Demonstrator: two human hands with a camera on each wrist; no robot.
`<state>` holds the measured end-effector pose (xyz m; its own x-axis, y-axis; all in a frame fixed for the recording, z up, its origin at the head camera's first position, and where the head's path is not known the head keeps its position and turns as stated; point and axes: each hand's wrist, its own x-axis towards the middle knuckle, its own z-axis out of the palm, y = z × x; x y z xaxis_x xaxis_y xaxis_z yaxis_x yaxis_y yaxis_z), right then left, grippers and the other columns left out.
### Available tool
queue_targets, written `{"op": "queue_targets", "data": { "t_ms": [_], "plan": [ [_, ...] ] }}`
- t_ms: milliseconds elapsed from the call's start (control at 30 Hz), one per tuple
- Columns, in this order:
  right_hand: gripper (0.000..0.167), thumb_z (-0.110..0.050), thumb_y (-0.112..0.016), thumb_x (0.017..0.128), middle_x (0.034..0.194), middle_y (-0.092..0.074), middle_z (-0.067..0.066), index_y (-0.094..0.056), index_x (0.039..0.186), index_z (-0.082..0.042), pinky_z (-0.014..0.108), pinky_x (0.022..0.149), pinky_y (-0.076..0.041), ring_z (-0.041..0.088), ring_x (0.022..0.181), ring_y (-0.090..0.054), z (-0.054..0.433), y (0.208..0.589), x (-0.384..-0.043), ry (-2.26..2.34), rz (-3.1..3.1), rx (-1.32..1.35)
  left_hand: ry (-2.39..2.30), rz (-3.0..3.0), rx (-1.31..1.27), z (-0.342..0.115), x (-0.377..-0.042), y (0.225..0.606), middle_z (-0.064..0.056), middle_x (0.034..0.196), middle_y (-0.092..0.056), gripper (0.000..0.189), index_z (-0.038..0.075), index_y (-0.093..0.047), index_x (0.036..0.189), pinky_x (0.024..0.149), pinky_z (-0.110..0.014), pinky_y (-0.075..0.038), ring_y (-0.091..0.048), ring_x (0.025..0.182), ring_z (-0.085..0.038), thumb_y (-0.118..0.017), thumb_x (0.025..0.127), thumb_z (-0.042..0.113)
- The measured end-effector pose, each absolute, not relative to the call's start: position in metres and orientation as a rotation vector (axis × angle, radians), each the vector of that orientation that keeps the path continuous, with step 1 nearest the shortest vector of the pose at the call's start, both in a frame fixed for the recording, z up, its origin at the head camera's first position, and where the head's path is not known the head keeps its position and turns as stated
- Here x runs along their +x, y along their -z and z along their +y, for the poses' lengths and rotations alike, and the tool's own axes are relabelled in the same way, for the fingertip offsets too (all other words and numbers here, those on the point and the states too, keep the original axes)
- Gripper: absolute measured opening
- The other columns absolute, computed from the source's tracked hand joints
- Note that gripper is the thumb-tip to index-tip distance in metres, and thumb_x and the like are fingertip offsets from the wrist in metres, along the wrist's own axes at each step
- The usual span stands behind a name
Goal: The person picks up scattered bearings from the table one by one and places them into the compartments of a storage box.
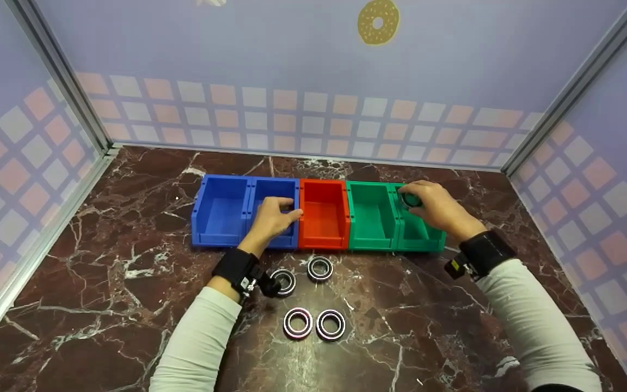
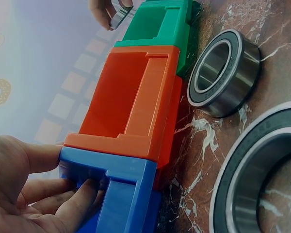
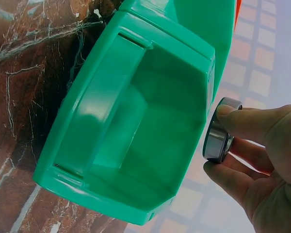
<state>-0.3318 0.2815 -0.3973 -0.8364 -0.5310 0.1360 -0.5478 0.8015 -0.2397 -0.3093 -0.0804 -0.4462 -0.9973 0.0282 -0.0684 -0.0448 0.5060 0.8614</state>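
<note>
My left hand [image 1: 276, 219] is over the second blue bin [image 2: 123, 170]. Its thumb touches the top of the wall beside the red bin [image 1: 324, 218], and its other fingers reach down inside the blue bin. No bearing shows between those fingers; the bin's floor is hidden. At the far right, my right hand [image 1: 438, 207] pinches a ball bearing [image 3: 217, 133] between thumb and fingers, above the back of the end green bin [image 3: 150, 141]. That bearing is tilted on edge, apart from the bin's floor.
Nearer me on the marble-patterned table lie several bearings: one [image 1: 320, 269] before the red bin, one [image 1: 285, 282] by the left wrist camera, and two side by side, the left one [image 1: 297, 323] purplish-rimmed. Another blue bin [image 1: 221, 218] and green bin [image 1: 372, 218] share the row. Walls enclose the table.
</note>
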Motion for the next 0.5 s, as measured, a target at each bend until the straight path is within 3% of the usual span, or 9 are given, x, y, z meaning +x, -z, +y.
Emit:
{"op": "queue_targets", "data": {
  "t_ms": [500],
  "plan": [
    [0.047,0.005,-0.069,0.087,0.131,-0.058,0.026,-0.058,0.132,0.002,0.052,0.097,-0.052,0.043,0.121,-0.056,0.288,0.410,-0.336,-0.470,-2.967,0.824,-1.553,2.622,-0.046,-0.080,-0.309,0.446,-0.020,0.144,-0.054,0.050,-0.002,-0.056,0.137,0.116,-0.041,-0.039,-0.048,0.138,-0.031,-0.069,0.092,0.019]
  ]
}}
